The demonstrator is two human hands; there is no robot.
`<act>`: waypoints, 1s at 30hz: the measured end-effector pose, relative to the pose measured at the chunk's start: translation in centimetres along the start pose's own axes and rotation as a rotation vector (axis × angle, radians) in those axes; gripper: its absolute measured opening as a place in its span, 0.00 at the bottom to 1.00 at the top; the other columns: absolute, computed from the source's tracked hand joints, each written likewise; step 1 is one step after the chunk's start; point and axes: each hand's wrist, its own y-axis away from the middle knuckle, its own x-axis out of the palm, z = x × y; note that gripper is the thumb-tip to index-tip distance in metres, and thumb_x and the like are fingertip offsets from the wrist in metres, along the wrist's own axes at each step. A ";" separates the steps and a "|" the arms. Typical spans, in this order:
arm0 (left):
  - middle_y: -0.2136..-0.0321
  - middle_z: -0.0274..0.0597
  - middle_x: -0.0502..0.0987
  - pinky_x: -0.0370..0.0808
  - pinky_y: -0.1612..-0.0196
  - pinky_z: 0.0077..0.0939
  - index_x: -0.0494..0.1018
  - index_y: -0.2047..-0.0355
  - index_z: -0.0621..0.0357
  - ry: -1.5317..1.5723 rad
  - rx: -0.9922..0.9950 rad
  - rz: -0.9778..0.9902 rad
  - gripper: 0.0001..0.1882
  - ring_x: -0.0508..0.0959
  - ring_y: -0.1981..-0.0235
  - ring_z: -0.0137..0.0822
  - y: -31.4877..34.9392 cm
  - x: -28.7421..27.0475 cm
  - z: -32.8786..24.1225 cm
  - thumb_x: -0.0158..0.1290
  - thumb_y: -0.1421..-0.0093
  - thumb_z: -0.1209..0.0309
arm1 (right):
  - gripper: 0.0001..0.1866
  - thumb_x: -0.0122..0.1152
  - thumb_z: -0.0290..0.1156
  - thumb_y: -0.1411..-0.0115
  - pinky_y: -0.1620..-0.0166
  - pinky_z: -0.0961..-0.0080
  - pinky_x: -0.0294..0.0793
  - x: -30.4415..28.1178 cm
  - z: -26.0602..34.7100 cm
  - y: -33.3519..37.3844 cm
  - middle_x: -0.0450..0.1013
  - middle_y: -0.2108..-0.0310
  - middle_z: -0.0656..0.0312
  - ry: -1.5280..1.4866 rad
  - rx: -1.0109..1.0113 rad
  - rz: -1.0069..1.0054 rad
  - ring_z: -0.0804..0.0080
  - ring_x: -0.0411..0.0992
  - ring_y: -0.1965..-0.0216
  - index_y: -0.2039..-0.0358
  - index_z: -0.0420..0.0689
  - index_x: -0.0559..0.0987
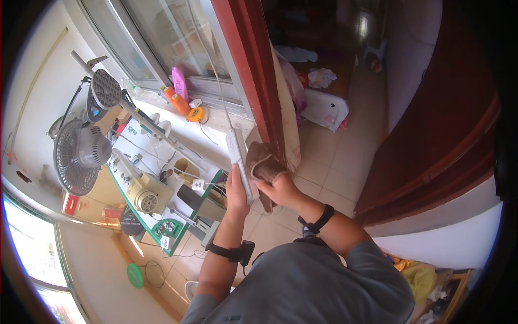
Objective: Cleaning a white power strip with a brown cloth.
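My left hand (236, 190) is closed around a long white bar-shaped thing that looks like a power strip (235, 148), held upright in front of me. A pale cord runs up from its top end along the window frame. Bunched in my closed right hand (280, 191) is a brown cloth (265, 163), just right of the strip. The cloth lies close against the strip's right side; I cannot tell if it touches. A dark strap is around each of my forearms.
A sewing machine (148, 195) stands on a green-edged table (170, 252) at left, with a grey fan (81, 154) above. The windowsill holds orange thread spools (179, 103), a pink bottle (178, 81) and a yellow tape measure (196, 114). A dark red door (431, 135) stands right of the doorway.
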 end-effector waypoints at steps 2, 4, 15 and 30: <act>0.62 0.41 0.75 0.71 0.58 0.24 0.68 0.50 0.66 0.000 -0.007 0.046 0.24 0.74 0.62 0.31 -0.8 -1.2 0.6 0.39 0.32 0.55 | 0.17 0.64 0.31 0.47 0.54 0.67 0.73 0.0 0.9 0.0 0.76 0.59 0.51 -0.028 -0.014 0.038 0.57 0.75 0.57 0.56 0.41 0.77; 0.59 0.41 0.74 0.70 0.56 0.24 0.68 0.49 0.66 -0.088 -0.063 0.110 0.25 0.74 0.60 0.31 -0.5 -1.0 0.1 0.39 0.32 0.54 | 0.17 0.64 0.33 0.46 0.56 0.67 0.74 -0.4 0.3 -0.3 0.76 0.61 0.50 -0.056 0.023 0.048 0.55 0.76 0.59 0.57 0.41 0.78; 0.71 0.37 0.74 0.72 0.73 0.20 0.70 0.54 0.61 0.028 -0.063 0.129 0.23 0.74 0.73 0.27 0.4 0.4 -1.2 0.40 0.33 0.52 | 0.15 0.60 0.35 0.42 0.56 0.69 0.72 -1.8 -0.3 -4.3 0.76 0.62 0.50 -0.074 0.099 -0.141 0.56 0.75 0.60 0.58 0.38 0.78; 0.66 0.37 0.75 0.72 0.64 0.22 0.70 0.55 0.61 0.023 -0.143 0.214 0.21 0.75 0.67 0.27 -0.8 -1.5 -0.2 0.39 0.31 0.55 | 0.24 0.64 0.36 0.49 0.49 0.67 0.69 -0.4 -0.7 -4.3 0.73 0.55 0.47 0.085 0.455 0.214 0.55 0.71 0.50 0.53 0.37 0.74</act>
